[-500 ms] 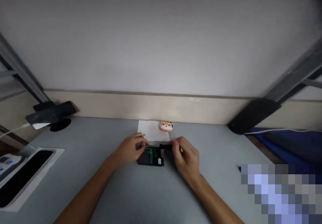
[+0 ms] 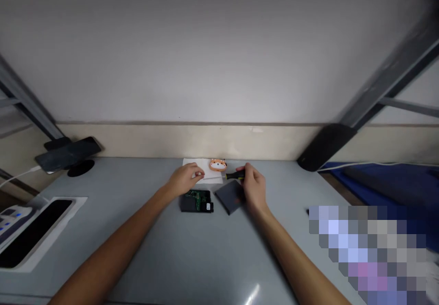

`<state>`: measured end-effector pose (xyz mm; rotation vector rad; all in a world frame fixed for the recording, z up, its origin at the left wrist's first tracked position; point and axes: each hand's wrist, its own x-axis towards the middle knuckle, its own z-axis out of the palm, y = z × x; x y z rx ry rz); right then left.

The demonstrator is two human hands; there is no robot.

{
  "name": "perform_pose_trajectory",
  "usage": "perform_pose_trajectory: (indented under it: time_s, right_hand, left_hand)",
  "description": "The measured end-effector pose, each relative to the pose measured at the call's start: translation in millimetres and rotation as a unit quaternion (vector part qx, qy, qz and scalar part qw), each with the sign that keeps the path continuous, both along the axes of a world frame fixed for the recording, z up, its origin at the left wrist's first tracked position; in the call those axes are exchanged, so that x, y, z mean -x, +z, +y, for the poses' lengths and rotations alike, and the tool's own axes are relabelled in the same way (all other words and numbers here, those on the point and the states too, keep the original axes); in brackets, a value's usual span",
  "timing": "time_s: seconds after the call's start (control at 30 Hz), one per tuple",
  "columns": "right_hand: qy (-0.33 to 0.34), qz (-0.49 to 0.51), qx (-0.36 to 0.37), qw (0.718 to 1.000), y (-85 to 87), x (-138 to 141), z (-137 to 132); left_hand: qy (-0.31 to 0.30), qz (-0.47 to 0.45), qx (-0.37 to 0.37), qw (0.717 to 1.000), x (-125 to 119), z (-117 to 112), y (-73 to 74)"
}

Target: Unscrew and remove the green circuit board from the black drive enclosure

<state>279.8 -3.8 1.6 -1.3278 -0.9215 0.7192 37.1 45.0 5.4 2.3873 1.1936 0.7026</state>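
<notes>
In the head view, my right hand [image 2: 254,188] grips a screwdriver [image 2: 235,175] by its black and yellow handle. Its thin shaft points left over the white paper [image 2: 195,162], towards my left hand [image 2: 183,179]. The thumb and fingertips of that left hand are drawn together above the paper; what they hold, if anything, is too small to make out. Just below it lies a black device [image 2: 188,204] with a green circuit board exposed. A dark flat panel [image 2: 228,198] rests at an angle to its right, partly behind my right hand.
An orange and white animal-faced case [image 2: 218,165] sits on the paper near the wall. Far left are a phone on a stand [image 2: 68,154] and a black-faced slab [image 2: 37,232] on white paper. A black cylindrical object [image 2: 325,147] leans at the back right.
Both hands have moved off the device, up towards the paper. The screwdriver has come away from the board. The dark panel now shows right of the device. The view has shifted slightly.
</notes>
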Motion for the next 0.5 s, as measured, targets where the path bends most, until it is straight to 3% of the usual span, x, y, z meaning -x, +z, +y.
perform_pose_trajectory:
  time_s: [0.1,0.27,0.4,0.5]
  right_hand:
    - [-0.019,0.123,0.031,0.992,-2.5,-7,5]
    - [-0.022,0.165,0.030,0.986,-4.8,-15,10]
    - [-0.010,0.195,0.018,0.981,-0.9,-16,12]
    - [-0.007,0.218,-0.012,0.976,5.9,-18,12]
  left_hand:
    - [-0.023,0.023,0.021,0.999,-22,19,6.8]
    - [-0.037,0.059,0.047,0.996,-39,25,6.7]
    - [-0.032,0.060,0.054,0.996,-31,15,10.2]
    - [-0.015,0.036,0.042,0.998,-10,-1,10.3]
